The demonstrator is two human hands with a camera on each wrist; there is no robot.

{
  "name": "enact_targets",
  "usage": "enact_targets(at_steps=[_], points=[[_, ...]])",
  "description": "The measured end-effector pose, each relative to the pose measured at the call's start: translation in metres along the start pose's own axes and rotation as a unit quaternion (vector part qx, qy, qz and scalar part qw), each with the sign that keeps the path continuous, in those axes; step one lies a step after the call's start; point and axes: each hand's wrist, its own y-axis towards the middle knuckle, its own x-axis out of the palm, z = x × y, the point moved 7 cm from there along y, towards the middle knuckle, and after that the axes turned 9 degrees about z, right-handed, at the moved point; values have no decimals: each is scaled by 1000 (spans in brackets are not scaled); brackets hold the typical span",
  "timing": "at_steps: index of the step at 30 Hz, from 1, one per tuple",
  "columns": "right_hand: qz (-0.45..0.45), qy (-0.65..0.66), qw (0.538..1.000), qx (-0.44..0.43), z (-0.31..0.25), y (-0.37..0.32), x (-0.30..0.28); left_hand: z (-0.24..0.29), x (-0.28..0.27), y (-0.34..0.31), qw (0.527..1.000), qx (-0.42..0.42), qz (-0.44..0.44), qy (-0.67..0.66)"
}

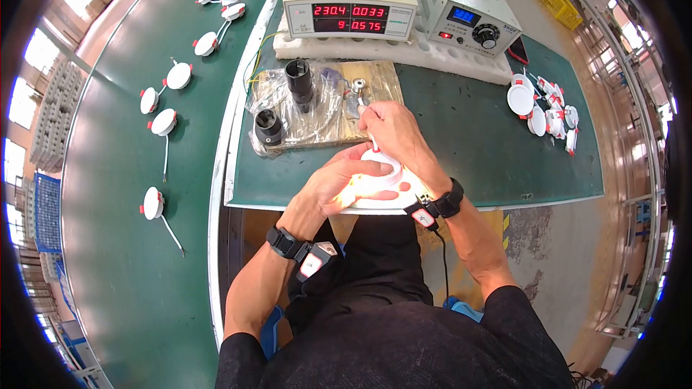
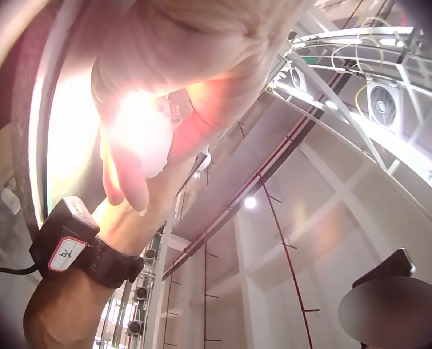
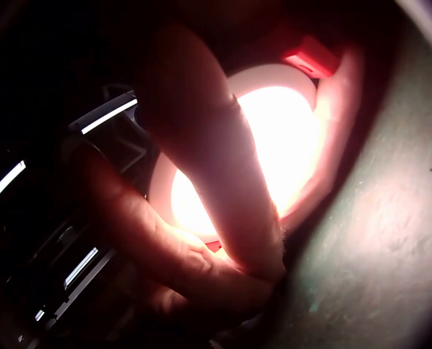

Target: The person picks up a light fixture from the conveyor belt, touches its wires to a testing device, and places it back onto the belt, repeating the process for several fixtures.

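Observation:
A lit round downlight (image 1: 390,176) with a white rim and red clips glows brightly at the table's front edge. My left hand (image 1: 337,179) grips it, the thumb lying across its back; in the right wrist view the fingers cross its bright face (image 3: 292,138). Just above it, my right hand (image 1: 398,132) pinches the downlight's white lead at a small metal terminal (image 1: 358,86). That terminal stands on a plastic-wrapped wooden board (image 1: 328,137), beside a tall black socket (image 1: 299,85) and a shorter black socket (image 1: 268,127).
Behind the board, a meter with red digits (image 1: 350,19) and a grey voltage box (image 1: 468,18) stand on white foam (image 1: 353,49). Several downlights (image 1: 537,119) are heaped at right. More downlights (image 1: 164,122) lie spread along the green belt (image 1: 115,245) at left.

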Motion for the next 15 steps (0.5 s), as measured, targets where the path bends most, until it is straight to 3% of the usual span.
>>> enact_targets(at_steps=[12,14,15], points=[[-4,10,1000,-6,3,2,-1,-1,-4,4,1000,8,2,-11],[-28,28,999,-36,5,3,-1,1,-11,-1,999,29,23,10],[-87,95,991,25,11,-3,3,3,-15,-13,996,66,50,33]])
